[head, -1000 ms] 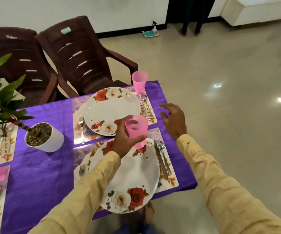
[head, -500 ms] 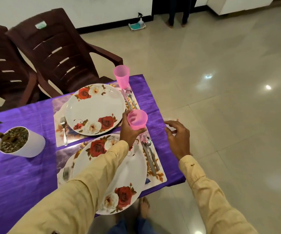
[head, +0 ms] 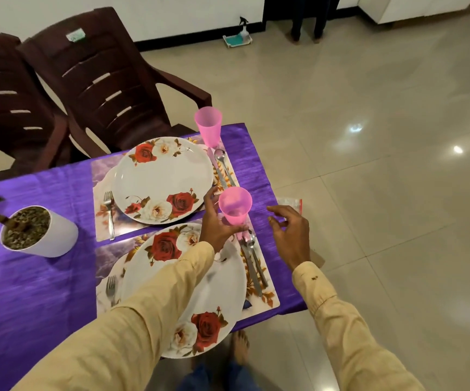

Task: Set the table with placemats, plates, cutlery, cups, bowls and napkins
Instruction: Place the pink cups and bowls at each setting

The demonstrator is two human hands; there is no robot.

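Translucent pink plastic cup [head: 235,206], glossy floral plates [head: 162,179], shiny metal cutlery [head: 252,263], sheeny purple cloth [head: 39,280].

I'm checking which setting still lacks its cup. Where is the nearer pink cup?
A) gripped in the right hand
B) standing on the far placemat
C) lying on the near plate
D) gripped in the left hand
D: the left hand grips the nearer pink cup around its base, while the right hand holds nothing.

home dining room: set table [head: 45,292], plastic chairs [head: 109,80], tiled floor [head: 369,193]
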